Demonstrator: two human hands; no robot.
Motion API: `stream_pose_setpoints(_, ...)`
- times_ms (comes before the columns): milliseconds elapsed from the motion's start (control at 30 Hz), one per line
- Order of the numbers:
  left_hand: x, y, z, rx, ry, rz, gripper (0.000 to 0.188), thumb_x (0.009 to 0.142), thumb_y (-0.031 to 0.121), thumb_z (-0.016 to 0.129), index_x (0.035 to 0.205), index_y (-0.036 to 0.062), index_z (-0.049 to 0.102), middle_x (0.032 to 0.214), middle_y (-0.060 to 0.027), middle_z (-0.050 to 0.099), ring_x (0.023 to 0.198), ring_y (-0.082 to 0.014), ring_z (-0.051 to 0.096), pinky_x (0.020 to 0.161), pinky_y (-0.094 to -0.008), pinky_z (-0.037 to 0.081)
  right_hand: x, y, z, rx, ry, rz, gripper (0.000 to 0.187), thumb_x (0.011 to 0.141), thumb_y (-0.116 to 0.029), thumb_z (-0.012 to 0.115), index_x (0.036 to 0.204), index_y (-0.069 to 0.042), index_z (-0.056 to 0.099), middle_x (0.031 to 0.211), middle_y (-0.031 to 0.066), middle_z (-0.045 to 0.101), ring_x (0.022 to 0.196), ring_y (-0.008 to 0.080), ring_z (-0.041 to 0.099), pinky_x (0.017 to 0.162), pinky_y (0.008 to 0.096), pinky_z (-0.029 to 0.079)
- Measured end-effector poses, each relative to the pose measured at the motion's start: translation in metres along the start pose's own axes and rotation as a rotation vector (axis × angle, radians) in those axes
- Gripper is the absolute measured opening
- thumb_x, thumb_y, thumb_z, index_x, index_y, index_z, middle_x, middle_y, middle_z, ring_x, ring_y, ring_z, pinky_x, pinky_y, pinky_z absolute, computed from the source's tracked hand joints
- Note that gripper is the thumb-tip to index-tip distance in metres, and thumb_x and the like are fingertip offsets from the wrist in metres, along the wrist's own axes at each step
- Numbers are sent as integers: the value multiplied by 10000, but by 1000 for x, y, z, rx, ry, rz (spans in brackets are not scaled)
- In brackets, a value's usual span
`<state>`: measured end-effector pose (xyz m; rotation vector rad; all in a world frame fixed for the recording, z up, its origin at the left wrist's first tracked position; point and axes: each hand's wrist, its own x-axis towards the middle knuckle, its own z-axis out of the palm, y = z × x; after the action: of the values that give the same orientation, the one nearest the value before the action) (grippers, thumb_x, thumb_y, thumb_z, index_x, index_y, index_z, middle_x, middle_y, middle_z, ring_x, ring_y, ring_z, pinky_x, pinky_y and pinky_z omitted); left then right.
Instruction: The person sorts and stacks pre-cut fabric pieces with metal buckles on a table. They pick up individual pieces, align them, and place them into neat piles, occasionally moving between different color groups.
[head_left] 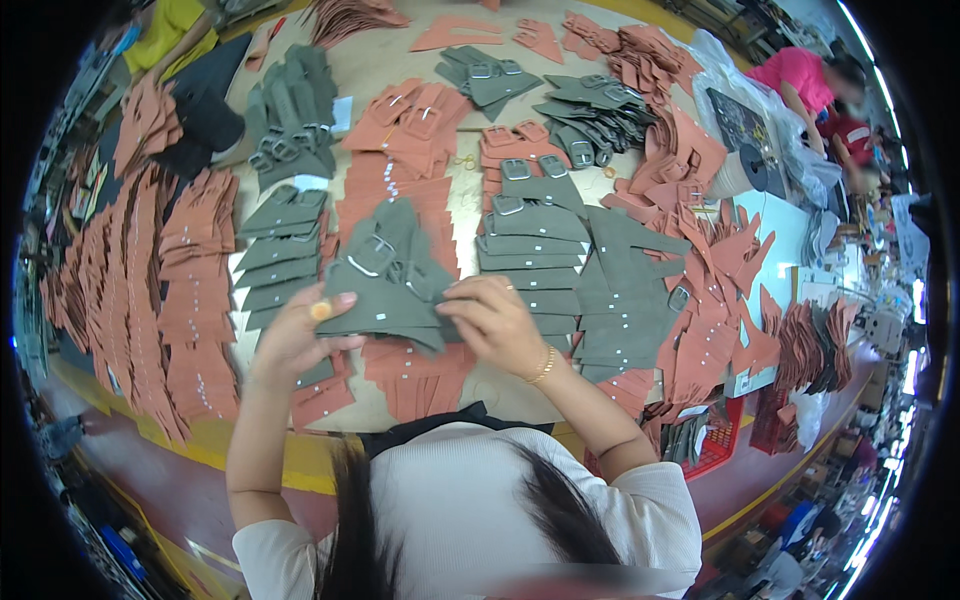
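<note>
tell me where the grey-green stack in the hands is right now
In the head view, the grey-green stack is a little left of centre, between the left hand and the right hand, over rust-coloured pieces on the table.

The left hand and right hand hold grey-green buckled pieces above a worktop spread with orange-brown stacks.

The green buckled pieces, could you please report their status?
Left hand holding left edge; right hand at right edge; green buckled pieces over terracotta stack; nothing blocking.
</note>
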<state>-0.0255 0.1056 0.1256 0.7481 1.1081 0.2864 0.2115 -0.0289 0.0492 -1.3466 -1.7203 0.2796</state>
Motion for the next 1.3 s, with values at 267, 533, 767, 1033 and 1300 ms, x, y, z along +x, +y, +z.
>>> stream_pose_setpoints(267, 91, 133, 92, -10, -355, 421, 423, 919, 196, 657, 1238, -22, 485, 1119, -124, 608, 960, -205, 653, 787, -328, 614, -32, 22, -75, -58, 358, 402, 189, 818, 19, 640, 982, -53, 700, 946, 95, 669, 851, 263, 631, 749, 338, 495)
stream_pose_setpoints(533, 356, 106, 214, -565, -216, 428, 266, 948, 19, 553, 1207, 61, 506, 1221, -94, 553, 1119, -270, 561, 956, -532, 530, -77, 16, -98, -137, 330, 608, 174, 831, 28, 625, 981, -31, 690, 908, 105, 670, 832, 255, 641, 741, 324, 501)
stream_pose_setpoints(767, 439, 85, 189, -435, -55, 221, 275, 989, 39, 460, 1264, 31, 460, 1279, -138, 504, 1140, -334, 542, 948, -533, 555, -95, 23, -138, -275, 461, 769, 167, 834, 35, 617, 975, -21, 686, 880, 117, 671, 825, 258, 651, 735, 317, 500)
stream_pose_setpoints(1033, 352, 108, 187, -391, -116, -286, 450, 988, 275, 531, 1318, -20, 450, 1217, -177, 572, 1116, -301, 584, 949, -429, 556, -103, 18, -158, -351, 485, 652, 139, 870, 28, 611, 987, 0, 683, 887, 104, 669, 817, 209, 644, 761, 300, 495)
stream_pose_setpoints(1300, 131, 66, 66, 908, -46, 733, 407, 900, 363, 632, 1033, -21, 661, 828, -47, 652, 680, -120, 573, 641, -254, 449, -141, 9, -152, -240, 550, 738, 151, 910, 12, 576, 1025, 16, 674, 883, 86, 656, 841, 163, 637, 775, 287, 490)
